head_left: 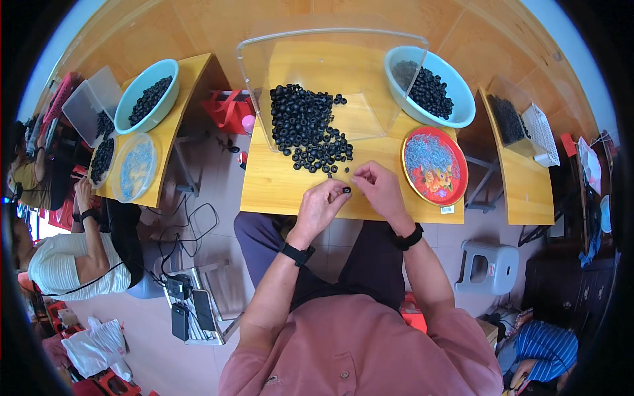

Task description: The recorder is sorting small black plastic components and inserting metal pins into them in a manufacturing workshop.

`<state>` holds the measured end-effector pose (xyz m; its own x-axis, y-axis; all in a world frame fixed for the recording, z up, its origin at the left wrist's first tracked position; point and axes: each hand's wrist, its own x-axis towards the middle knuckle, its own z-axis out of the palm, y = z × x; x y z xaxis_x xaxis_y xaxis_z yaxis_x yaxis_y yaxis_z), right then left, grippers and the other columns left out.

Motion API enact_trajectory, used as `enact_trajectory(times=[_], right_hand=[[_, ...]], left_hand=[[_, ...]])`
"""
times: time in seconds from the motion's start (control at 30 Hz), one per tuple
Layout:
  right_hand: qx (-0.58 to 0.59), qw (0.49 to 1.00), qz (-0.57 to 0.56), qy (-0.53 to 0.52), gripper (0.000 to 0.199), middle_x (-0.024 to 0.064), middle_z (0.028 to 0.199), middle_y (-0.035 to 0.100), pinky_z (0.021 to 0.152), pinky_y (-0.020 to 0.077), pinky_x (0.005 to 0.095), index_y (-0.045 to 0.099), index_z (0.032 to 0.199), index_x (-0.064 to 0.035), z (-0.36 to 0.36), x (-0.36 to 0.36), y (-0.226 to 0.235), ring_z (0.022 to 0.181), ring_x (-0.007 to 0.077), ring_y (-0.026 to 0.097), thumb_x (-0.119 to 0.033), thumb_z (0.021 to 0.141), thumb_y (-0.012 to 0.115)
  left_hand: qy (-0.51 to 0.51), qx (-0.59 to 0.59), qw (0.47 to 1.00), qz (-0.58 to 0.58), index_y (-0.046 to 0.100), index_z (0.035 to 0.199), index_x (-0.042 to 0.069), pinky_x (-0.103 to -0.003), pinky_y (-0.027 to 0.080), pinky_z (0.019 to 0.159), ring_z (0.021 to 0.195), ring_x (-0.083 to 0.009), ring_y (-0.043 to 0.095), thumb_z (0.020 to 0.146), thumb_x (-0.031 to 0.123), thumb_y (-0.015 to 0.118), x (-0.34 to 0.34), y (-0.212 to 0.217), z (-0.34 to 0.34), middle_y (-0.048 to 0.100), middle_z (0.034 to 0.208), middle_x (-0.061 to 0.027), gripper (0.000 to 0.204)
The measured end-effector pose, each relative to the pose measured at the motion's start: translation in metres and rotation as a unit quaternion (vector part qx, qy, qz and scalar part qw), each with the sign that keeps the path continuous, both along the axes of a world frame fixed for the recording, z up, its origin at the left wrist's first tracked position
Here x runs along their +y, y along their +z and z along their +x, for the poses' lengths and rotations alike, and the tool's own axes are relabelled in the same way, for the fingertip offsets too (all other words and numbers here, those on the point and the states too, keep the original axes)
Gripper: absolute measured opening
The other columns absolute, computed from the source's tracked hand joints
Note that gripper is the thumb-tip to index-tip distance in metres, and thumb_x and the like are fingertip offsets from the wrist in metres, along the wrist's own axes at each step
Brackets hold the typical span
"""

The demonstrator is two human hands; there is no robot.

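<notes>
At the front edge of the wooden table [264, 191], my left hand [318, 206] pinches a small black ring-shaped part [347, 190] between thumb and fingers. Just to its right is my right hand [378, 188], fingertips pressed together close to that part; whatever they hold is too small to make out. Beyond both hands lies a heap of black ring-shaped parts [300, 119], spilling from a clear plastic box [251, 66] tipped toward me. To the right, a round red tray [461, 162] carries many small silvery pieces [426, 153].
A light-blue basin [464, 109] of black parts stands at the table's back right. On the left, a co-worker [79, 261] sits at another table [191, 72] with a similar basin [173, 82]. A grey stool [489, 267] is right of me; phones [203, 310] and cables lie left.
</notes>
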<state>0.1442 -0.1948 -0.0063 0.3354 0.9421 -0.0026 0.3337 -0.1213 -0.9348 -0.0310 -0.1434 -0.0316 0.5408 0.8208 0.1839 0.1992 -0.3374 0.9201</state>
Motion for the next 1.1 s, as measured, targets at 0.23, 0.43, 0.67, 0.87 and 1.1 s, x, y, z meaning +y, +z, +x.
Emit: enact_trajectory(times=[0.23, 0.43, 0.67, 0.87, 1.1], right_hand=[[-0.26, 0.963, -0.028, 0.061, 0.016, 0.0132, 0.081, 0.068, 0.071, 0.0531, 0.0448, 0.066, 0.094, -0.0032, 0.005, 0.029, 0.001, 0.08, 0.0323, 0.069, -0.013, 0.082, 0.072], [-0.236, 0.969, 0.006, 0.077, 0.013, 0.0154, 0.083, 0.071, 0.071, 0.0552, 0.0423, 0.066, 0.093, -0.0026, 0.001, 0.018, 0.005, 0.079, 0.0322, 0.071, -0.009, 0.083, 0.068], [-0.013, 0.996, 0.007, 0.084, 0.018, 0.0139, 0.084, 0.073, 0.069, 0.0563, 0.0327, 0.068, 0.102, 0.0011, 0.002, 0.001, -0.01, 0.073, 0.0204, 0.072, -0.005, 0.086, 0.066], [-0.112, 0.991, 0.071, 0.035, 0.019, 0.015, 0.089, 0.072, 0.073, 0.0563, 0.0351, 0.068, 0.106, 0.0013, 0.004, -0.001, -0.001, 0.08, 0.0255, 0.072, -0.005, 0.088, 0.066], [-0.109, 0.993, 0.038, -0.001, 0.019, 0.0165, 0.094, 0.072, 0.075, 0.0557, 0.0381, 0.069, 0.105, 0.0004, -0.003, -0.011, 0.012, 0.086, 0.0294, 0.072, -0.006, 0.088, 0.069]], left_hand=[[0.043, -0.029, 0.998, -0.038, 0.07, 0.103, 0.0, -0.026, 0.051, 0.065, 0.068, -0.0083, 0.059, 0.09, 0.007, 0.075, -0.001, 0.0, 0.002, 0.065, 0.075, -0.0017, 0.016], [0.057, -0.042, 0.997, -0.025, 0.069, 0.104, 0.0, -0.028, 0.052, 0.064, 0.066, -0.0128, 0.06, 0.091, 0.005, 0.073, -0.002, -0.005, 0.003, 0.064, 0.075, -0.0062, 0.014], [0.042, -0.051, 0.997, -0.036, 0.069, 0.105, 0.001, -0.029, 0.052, 0.064, 0.066, -0.0144, 0.06, 0.09, 0.004, 0.073, -0.002, -0.005, 0.004, 0.063, 0.075, -0.0075, 0.015], [0.037, -0.03, 0.998, -0.046, 0.07, 0.103, 0.0, -0.024, 0.051, 0.064, 0.068, -0.0067, 0.059, 0.091, 0.007, 0.074, 0.001, 0.0, 0.0, 0.065, 0.076, -0.0007, 0.014], [0.036, -0.029, 0.997, -0.058, 0.07, 0.104, 0.0, -0.023, 0.05, 0.066, 0.071, -0.0049, 0.06, 0.091, 0.008, 0.074, 0.001, -0.001, 0.002, 0.067, 0.078, 0.0002, 0.016]])
